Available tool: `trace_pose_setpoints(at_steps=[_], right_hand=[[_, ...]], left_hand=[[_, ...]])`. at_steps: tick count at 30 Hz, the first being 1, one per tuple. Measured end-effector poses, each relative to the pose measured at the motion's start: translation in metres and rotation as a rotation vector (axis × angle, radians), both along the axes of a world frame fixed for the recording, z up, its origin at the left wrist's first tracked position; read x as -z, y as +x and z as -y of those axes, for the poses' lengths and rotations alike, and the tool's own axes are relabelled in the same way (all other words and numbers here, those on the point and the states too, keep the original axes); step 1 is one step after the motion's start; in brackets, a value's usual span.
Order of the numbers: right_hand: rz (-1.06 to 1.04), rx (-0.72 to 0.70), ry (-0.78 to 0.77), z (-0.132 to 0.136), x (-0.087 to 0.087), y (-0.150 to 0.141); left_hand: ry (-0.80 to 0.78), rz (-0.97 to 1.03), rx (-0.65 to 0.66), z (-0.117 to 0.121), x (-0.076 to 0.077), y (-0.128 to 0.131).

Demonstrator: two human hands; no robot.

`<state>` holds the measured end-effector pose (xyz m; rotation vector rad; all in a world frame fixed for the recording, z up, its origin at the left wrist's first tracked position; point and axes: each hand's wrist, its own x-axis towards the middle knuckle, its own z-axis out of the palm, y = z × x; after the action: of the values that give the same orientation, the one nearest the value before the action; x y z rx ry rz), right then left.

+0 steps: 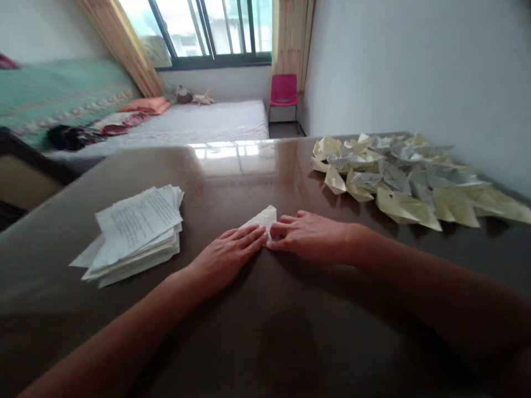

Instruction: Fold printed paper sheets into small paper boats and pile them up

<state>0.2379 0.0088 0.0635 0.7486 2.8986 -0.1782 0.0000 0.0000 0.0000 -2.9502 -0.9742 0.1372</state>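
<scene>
A small folded piece of white paper (pixel 269 216) lies on the brown table in front of me, its pointed end toward the far side. My left hand (pixel 234 249) rests flat with fingers stretched over the paper's left and near part. At the paper's right edge, my right hand (pixel 305 235) has its fingers curled, with thumb and fingertips closed on it. Both hands cover the near part of the paper, so its full shape is hidden.
A stack of printed sheets (pixel 136 226) stands on the table's left side. Several folded paper shapes (pixel 409 179), yellowish and white, crowd the right side near the wall. Beyond the glossy table (pixel 232 185) are a bed (pixel 224 119) and a pink chair (pixel 284 91).
</scene>
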Motion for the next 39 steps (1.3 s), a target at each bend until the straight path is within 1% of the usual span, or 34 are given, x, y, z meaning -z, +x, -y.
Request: trace_pose_setpoints(at_steps=[5,11,15,18,22,25,27,29,32,35,37,39], right_hand=[[0.014,0.012,0.005,0.008,0.002,0.0],[0.003,-0.025,0.04,0.005,0.008,0.005],[0.012,-0.026,0.052,0.005,0.009,0.003],[-0.002,0.03,0.088,0.005,0.015,-0.005],[-0.093,0.152,0.201,0.006,0.027,-0.02],[-0.106,0.165,0.251,0.008,0.031,-0.025],[-0.079,0.168,0.271,0.008,0.031,-0.025],[-0.051,0.169,0.282,0.007,0.029,-0.023],[-0.031,0.146,0.289,-0.001,0.027,-0.018],[-0.046,0.095,0.297,-0.014,0.03,-0.01],[-0.07,0.044,0.304,-0.024,0.034,-0.005],[-0.094,-0.009,0.318,-0.032,0.04,-0.001]], left_hand=[[0.024,-0.005,-0.001,0.0,-0.003,0.001],[0.071,-0.002,-0.042,0.004,-0.01,0.006],[0.12,0.052,-0.077,0.003,-0.01,0.005],[0.156,0.102,-0.104,-0.003,-0.005,0.001],[0.165,0.189,-0.049,-0.015,0.002,-0.002],[0.192,0.265,-0.027,-0.017,0.003,0.0],[0.208,0.306,-0.03,-0.014,0.003,0.003],[0.19,0.335,-0.029,-0.011,0.001,0.005],[0.137,0.413,-0.074,-0.011,-0.001,0.005],[0.181,0.535,-0.172,-0.024,0.0,0.002],[0.195,0.547,-0.2,-0.036,0.003,-0.001],[0.132,0.494,-0.174,-0.046,0.007,-0.002]])
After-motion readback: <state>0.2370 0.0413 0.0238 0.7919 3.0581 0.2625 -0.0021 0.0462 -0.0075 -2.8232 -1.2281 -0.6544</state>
